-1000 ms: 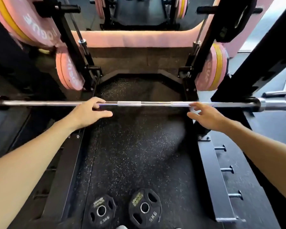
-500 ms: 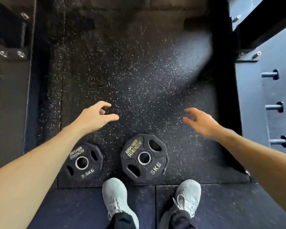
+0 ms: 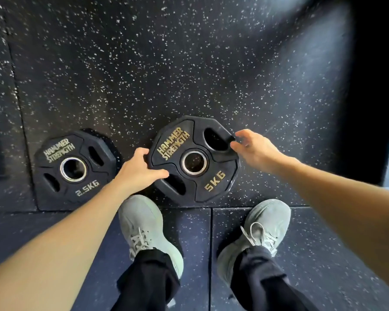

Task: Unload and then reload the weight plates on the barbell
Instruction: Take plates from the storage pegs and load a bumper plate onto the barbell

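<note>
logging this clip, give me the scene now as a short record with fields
setting: speckled rubber floor
5 kg plate: flat on floor, by the feet
2.5 kg plate: flat on floor, untouched
left hand: grips the 5 kg plate's left edge
right hand: fingers at its upper right rim
shoes: grey
barbell: not in view
</note>
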Tool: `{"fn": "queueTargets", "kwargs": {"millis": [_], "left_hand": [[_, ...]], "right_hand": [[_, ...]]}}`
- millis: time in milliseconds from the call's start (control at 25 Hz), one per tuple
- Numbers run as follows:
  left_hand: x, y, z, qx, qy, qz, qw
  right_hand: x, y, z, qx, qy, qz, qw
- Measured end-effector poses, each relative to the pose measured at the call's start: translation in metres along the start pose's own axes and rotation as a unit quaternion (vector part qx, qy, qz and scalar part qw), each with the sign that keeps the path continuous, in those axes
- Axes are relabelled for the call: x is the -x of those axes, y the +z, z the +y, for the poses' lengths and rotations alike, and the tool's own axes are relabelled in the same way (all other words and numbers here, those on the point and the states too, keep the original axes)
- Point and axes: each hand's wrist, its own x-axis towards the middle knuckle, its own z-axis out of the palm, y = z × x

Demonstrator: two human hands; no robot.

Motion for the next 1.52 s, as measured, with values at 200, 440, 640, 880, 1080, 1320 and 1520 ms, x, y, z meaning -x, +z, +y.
{"fn": "queueTargets", "kwargs": {"millis": [200, 440, 640, 880, 1080, 1320, 1520], "left_hand": [[-0.014, 0.022, -0.013, 0.047, -0.014, 0.034, 0.998], [-0.016, 0.042, -0.009, 0.03, -0.062, 0.064, 0.996], [-0.016, 0.063, -0.008, 0.042, -0.097, 0.111, 0.988], [-0.016, 0.068, -0.012, 0.074, -0.077, 0.121, 0.987], [-0.005, 0.043, 0.008, 0.05, -0.054, 0.15, 0.986], [0.06, -0.032, 0.069, 0.035, 0.015, 0.195, 0.98], [0.164, -0.117, 0.139, 0.04, 0.086, 0.256, 0.962]], "right_hand": [[-0.013, 0.02, 0.007, -0.001, -0.012, 0.016, 1.0], [-0.019, 0.027, -0.001, 0.014, 0.001, 0.061, 0.998], [-0.027, 0.032, -0.016, 0.109, -0.004, 0.097, 0.989], [-0.03, 0.033, -0.023, 0.185, -0.068, 0.1, 0.975], [-0.016, 0.009, -0.034, 0.167, -0.081, 0.107, 0.977], [0.041, -0.076, -0.087, 0.145, -0.096, 0.158, 0.972], [0.135, -0.184, -0.158, 0.125, -0.125, 0.228, 0.958]]}}
